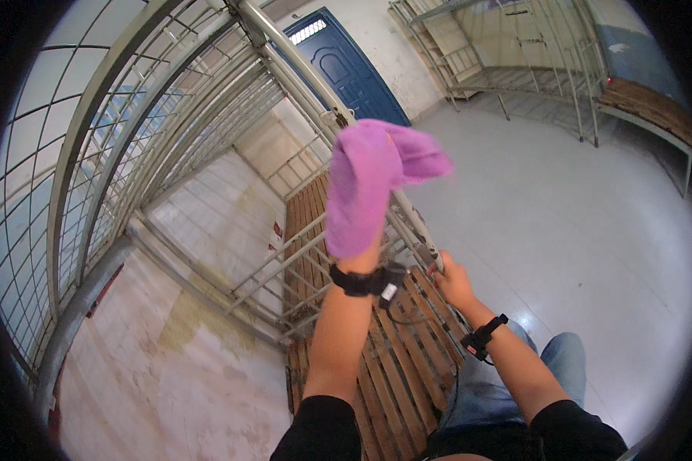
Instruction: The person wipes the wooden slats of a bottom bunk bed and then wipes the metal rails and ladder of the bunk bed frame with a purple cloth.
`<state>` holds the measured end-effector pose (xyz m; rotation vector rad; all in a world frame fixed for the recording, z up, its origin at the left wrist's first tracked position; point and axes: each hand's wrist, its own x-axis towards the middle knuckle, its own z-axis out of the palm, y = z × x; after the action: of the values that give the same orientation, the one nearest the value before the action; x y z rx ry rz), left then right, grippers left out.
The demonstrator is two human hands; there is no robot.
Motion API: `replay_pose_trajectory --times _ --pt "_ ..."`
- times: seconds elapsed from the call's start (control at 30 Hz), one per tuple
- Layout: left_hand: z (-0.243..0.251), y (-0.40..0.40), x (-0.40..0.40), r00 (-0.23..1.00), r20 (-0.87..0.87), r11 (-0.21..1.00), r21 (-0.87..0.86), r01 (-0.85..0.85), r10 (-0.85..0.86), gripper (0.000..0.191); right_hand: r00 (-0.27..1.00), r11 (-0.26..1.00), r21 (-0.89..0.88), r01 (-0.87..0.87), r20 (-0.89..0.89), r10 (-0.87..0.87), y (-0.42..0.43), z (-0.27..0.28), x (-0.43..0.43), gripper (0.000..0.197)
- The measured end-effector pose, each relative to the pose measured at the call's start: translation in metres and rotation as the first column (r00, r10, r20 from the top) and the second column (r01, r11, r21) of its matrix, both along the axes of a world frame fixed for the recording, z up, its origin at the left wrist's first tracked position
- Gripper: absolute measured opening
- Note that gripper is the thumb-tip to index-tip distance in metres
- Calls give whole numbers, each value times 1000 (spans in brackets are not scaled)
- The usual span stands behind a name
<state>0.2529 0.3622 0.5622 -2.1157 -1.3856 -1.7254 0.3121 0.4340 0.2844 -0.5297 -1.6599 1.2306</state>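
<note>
A purple cloth (362,184) drapes over my left hand (364,173) and hides its fingers; hand and cloth lie against the upright metal post (412,216) of a bunk bed. The loose end of the cloth hangs out to the right of the post. Lower on the same post, my right hand (451,276) is wrapped around the tube, whose pale paint is chipped. Both wrists wear black straps with small devices. Below my arms lies the wooden slat base (392,369) of the lower bunk.
Metal mesh and bars of the upper bunk (132,115) rise at the left. A metal guard rail (277,259) crosses behind my left arm. Stained wall (167,357) borders the slats. More bunk frames (525,80) stand far right, past the grey floor (513,190), near a blue door (346,69).
</note>
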Motion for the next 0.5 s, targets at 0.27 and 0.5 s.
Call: replay_pose_trajectory --times 0.27,0.5 --pt "-55 11 -29 727 -372 813 185 -551 577 42 998 998 41 42 -51 -40 1 4 -2 27" --pt "-105 -8 19 995 45 982 -164 90 -83 40 993 979 172 111 15 -115 2 2 2 27"
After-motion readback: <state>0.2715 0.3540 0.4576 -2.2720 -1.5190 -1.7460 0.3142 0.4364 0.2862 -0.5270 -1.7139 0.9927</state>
